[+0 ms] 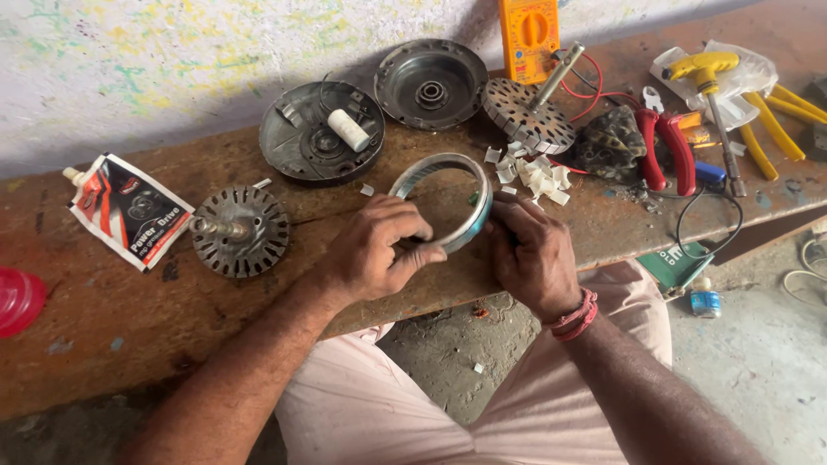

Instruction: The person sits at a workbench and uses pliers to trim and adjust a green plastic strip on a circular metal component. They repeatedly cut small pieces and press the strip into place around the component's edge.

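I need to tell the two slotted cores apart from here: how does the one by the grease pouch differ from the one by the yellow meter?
The left core lies flat with its short shaft pointing up; the right core is tipped, its longer shaft slanting toward the meter. White paper slips lie beside the right core, hardly any by the left. Both are round, grey and slotted, untouched by either hand.

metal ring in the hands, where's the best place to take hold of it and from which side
Probably by the rim, from opposite sides, as now: the metal ring stands tilted on the bench, open centre upward. The left hand takes the near-left rim and the right hand the right, a steady grip.
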